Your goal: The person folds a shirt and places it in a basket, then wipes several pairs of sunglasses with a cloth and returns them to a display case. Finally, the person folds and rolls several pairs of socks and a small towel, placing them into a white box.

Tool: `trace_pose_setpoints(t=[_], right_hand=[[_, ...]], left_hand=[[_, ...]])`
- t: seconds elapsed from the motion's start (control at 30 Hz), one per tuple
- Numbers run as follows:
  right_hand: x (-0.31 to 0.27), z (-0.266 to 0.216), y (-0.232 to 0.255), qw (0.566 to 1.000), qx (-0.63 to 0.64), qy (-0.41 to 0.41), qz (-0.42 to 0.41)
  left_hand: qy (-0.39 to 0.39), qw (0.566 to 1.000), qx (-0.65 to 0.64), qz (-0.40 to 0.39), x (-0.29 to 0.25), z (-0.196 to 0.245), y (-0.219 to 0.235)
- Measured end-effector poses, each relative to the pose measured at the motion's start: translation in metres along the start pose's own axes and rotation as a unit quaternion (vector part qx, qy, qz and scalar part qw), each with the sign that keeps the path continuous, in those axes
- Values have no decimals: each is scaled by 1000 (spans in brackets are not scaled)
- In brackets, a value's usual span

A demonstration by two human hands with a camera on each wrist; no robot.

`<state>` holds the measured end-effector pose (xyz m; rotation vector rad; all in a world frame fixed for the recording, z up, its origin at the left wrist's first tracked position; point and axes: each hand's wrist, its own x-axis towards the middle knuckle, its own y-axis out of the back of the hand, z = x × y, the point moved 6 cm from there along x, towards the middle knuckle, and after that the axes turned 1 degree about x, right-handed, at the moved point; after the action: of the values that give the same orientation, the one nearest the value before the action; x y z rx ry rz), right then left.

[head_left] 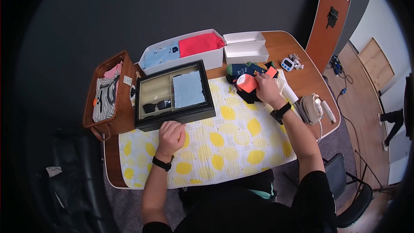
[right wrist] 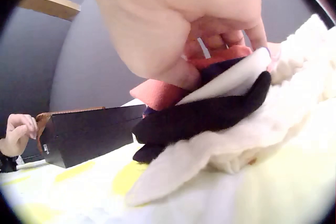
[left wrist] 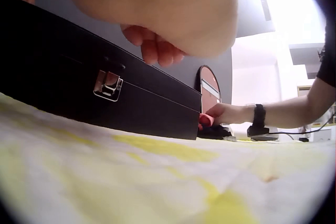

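Note:
My right hand (head_left: 268,89) reaches into a pile of socks at the right of the table. In the right wrist view its thumb and fingers pinch a coral-orange sock (right wrist: 157,94). Under it lie black socks (right wrist: 197,116) and a cream ruffled cloth (right wrist: 226,153); dark blue patterned socks (head_left: 241,70) sit behind. My left hand (head_left: 170,138) is by the front of a black display case (head_left: 181,118), its fingers loosely curled with nothing in them. Inside the case are black sunglasses (head_left: 156,105) and a folded light blue cloth (head_left: 188,89).
A brown basket of clothes (head_left: 123,108) stands left. Behind are a long white box (head_left: 212,60) with folded blue and red clothes and smaller white boxes (head_left: 246,54). A white timer (head_left: 287,64) and a beige corded device (head_left: 311,108) lie right. A lemon-print cloth (head_left: 233,138) covers the table.

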<state>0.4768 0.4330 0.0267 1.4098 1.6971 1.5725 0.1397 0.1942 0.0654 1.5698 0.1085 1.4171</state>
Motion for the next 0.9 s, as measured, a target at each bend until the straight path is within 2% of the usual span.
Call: trace_pose_setpoints(t=[0.07, 0.13, 0.2, 0.47, 0.53, 0.77, 0.87, 0.9], right_hand=[[-7, -16, 2, 997, -2, 55, -49], [-15, -26, 3, 994, -37, 59, -79], [-14, -24, 0, 998, 15, 33, -55], [11, -4, -28, 990, 42, 4, -133], [10, 1, -22, 995, 36, -27, -94], [15, 4, -12, 995, 5, -19, -100], [12, 3, 0, 994, 26, -31, -99], [14, 5, 10, 995, 70, -8, -63]], left_hand=[[28, 999, 20, 13, -2, -4, 1], [56, 998, 33, 21, -3, -6, 1], [59, 997, 44, 17, -2, -4, -1], [101, 992, 76, 0, -6, -15, -5], [105, 991, 77, 0, -5, -14, -5], [127, 990, 58, -2, -8, -18, -10], [124, 991, 42, -9, -12, -17, -11], [118, 993, 29, -13, -10, -17, -12]])
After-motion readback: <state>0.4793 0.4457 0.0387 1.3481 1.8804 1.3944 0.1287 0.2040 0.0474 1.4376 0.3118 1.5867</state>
